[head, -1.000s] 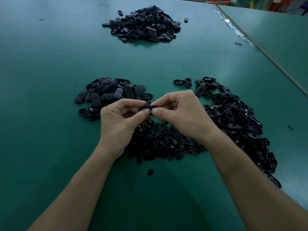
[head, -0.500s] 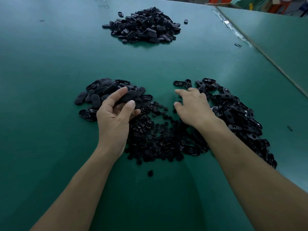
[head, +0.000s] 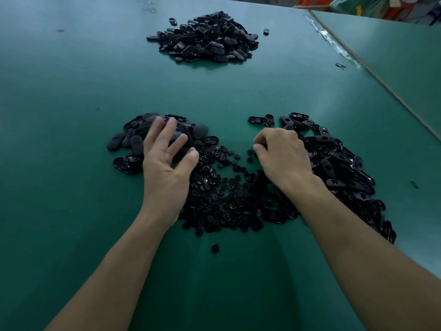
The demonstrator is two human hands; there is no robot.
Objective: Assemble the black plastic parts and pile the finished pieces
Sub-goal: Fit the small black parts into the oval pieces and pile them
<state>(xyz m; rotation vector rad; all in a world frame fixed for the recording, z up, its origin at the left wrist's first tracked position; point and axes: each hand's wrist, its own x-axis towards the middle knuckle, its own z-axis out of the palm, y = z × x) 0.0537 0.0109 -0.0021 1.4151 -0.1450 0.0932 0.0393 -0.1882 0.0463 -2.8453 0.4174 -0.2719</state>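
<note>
- The left hand lies over the left pile of oval parts. Its fingers are spread and nearly straight, and the fingertips touch the parts on top of this pile. It grips nothing that I can see.
- The right hand is turned palm down with the fingers curled under. It is at the inner edge of the right pile of oval parts, just above the small round parts. The fingertips are hidden, so I cannot tell if they pinch a piece.
- The small round parts make a low heap in the middle, between the two wrists. It touches both oval piles.
- One round piece lies alone on the near side of this heap.
- The pile of finished pieces is at the far side of the green table, well apart from both hands.
- One single black piece lies just to the right of that far pile.
- A second green table stands against the right edge.
</note>
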